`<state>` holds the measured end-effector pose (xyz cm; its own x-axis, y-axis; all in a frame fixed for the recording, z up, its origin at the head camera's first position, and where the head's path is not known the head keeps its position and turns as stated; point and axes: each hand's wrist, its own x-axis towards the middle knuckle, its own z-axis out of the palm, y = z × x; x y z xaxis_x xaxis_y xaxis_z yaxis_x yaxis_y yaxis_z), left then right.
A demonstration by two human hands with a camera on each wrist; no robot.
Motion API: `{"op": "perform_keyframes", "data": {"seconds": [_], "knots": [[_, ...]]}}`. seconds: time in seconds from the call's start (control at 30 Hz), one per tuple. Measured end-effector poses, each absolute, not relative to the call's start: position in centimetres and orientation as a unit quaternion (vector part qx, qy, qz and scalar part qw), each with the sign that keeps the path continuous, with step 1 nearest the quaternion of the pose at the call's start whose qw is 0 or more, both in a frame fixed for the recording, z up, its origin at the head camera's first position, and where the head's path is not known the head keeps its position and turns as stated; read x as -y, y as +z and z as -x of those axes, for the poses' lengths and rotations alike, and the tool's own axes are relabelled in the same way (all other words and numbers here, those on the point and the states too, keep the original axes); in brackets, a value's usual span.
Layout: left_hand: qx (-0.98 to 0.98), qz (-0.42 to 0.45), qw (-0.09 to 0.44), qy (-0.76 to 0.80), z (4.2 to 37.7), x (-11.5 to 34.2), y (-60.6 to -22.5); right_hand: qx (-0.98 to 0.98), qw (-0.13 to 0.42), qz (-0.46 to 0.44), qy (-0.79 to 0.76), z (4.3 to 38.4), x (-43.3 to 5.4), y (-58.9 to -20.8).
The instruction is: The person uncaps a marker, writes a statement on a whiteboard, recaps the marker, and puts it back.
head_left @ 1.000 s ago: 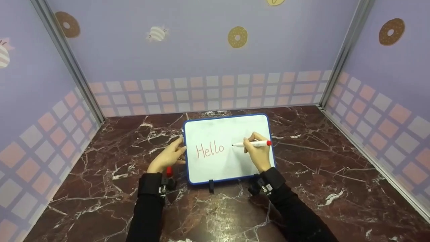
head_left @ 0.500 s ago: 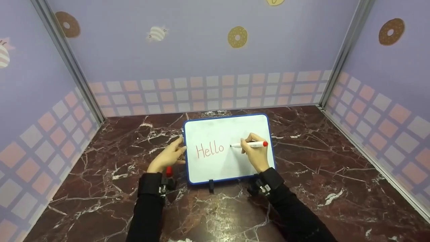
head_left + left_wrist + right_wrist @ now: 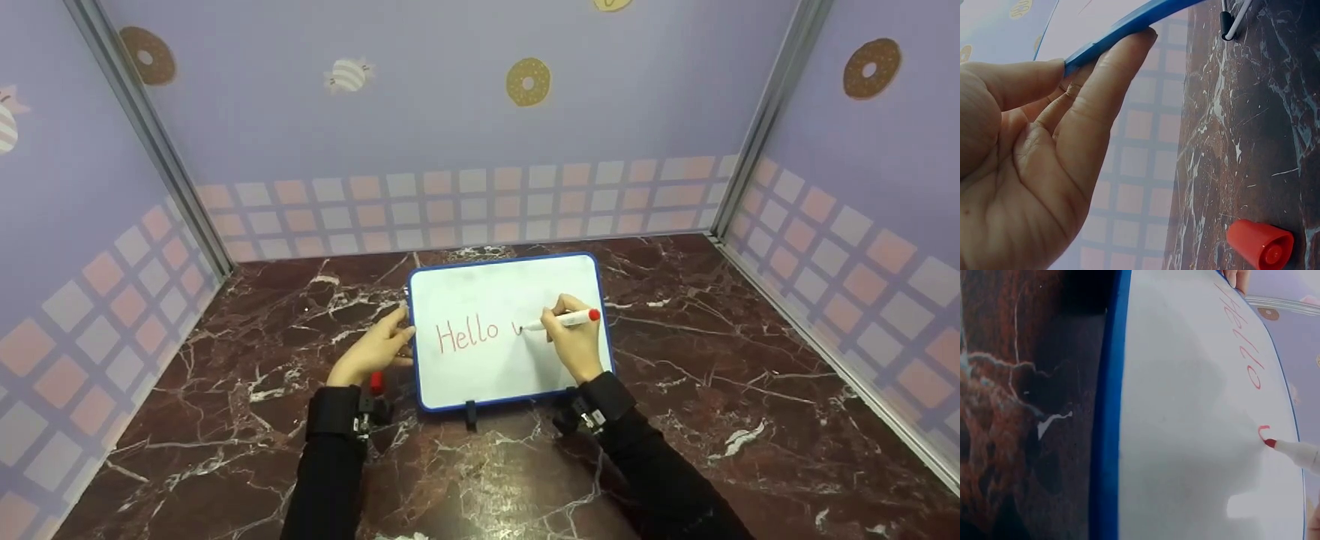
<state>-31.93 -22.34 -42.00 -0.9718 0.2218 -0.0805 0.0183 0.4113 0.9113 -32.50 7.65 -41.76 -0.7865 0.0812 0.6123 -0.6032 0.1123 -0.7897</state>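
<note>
A blue-framed whiteboard (image 3: 480, 382) stands tilted on the table, with "Hello" in red and a fresh short red stroke to its right. My right hand (image 3: 576, 341) pinches a white marker (image 3: 566, 320) with a red end; in the right wrist view the red tip of the marker (image 3: 1271, 443) meets the board at the end of that stroke. My left hand (image 3: 375, 349) holds the board's left edge, thumb in front and fingers behind, around the blue frame (image 3: 1123, 28) in the left wrist view.
A red marker cap (image 3: 1261, 244) rests on the dark marble table (image 3: 480, 480), near my left wrist. A black-tipped stand foot (image 3: 471, 415) props the board's lower edge. Patterned purple panels (image 3: 435, 127) wall the table at the back and both sides.
The marker tip first shifted slightly left, then came down and drew a short red stroke after "Hello". My left hand and the board stay in place.
</note>
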Motion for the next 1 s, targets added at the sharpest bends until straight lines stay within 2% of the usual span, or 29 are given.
{"op": "perform_keyframes", "data": {"seconds": [0.7,1.0], "knots": [[-0.837,-0.074,0.097,0.534,31.89,22.46,-41.93,0.705,0.271,-0.181,0.63,32.48,-7.85,-41.65],[-0.835,-0.074,0.1,0.537,32.04,22.49,-42.09,0.705,0.299,-0.169,0.62,32.67,-8.02,-41.67]]}}
